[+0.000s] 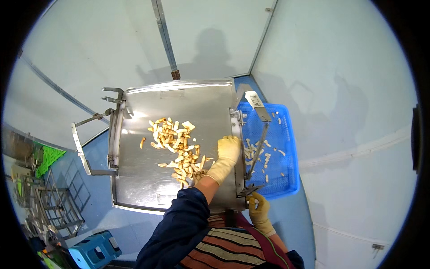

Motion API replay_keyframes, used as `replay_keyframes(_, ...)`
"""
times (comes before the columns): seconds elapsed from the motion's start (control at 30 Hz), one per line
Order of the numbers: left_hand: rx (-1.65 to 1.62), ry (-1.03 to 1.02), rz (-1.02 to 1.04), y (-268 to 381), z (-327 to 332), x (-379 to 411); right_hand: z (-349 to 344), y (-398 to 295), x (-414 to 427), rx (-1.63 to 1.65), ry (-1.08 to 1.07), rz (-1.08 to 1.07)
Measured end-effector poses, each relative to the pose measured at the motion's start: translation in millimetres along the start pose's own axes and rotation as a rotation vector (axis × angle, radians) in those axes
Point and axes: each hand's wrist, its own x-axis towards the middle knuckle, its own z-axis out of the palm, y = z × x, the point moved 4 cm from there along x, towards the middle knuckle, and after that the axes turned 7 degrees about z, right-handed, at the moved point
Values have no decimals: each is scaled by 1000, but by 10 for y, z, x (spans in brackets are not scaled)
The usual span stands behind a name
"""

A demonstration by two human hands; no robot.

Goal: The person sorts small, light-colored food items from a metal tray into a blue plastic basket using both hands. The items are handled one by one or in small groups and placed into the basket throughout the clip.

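My left hand [229, 148], in a pale yellow glove, rests with curled fingers at the right edge of a stainless steel tabletop [141, 188]; whatever its fingers may hold is hidden. Left of it lies a loose heap of small, elongated mushrooms [183, 154], pale with brown parts. My right hand [259, 212], gloved too, is below the table's right front corner, beside a dark metal bracket [249, 191]. A small pale piece [256, 201] shows between its bent fingers. Under the right edge, a blue plastic crate [282, 168] holds scattered pale pieces [267, 159].
A hinged metal bar frame [258, 144] rises over the crate, with a taped, marked upper arm [254, 99]. Another metal frame [80, 148] juts out left. A blue stool [95, 250] and metal racks [60, 208] stand lower left. Pale wall panels [336, 101] enclose the far and right sides.
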Motion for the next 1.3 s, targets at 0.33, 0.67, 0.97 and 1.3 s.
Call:
replay_keyframes(0.33, -477, 18, 29, -80, 122, -79, 101, 163, -16, 59, 32, -114)
replay_keyframes(0.67, -398, 173, -51, -4, 129, -182, -235, -578, 293, 130, 60, 183)
replay_keyframes(0.97, -363, 253, -28, 32, 183, -225, 54, -37, 0, 13, 50, 15)
replay_keyframes(1.3, -371, 179, -25, 8, 170, -220, -154, -440, 205, 3, 77, 103)
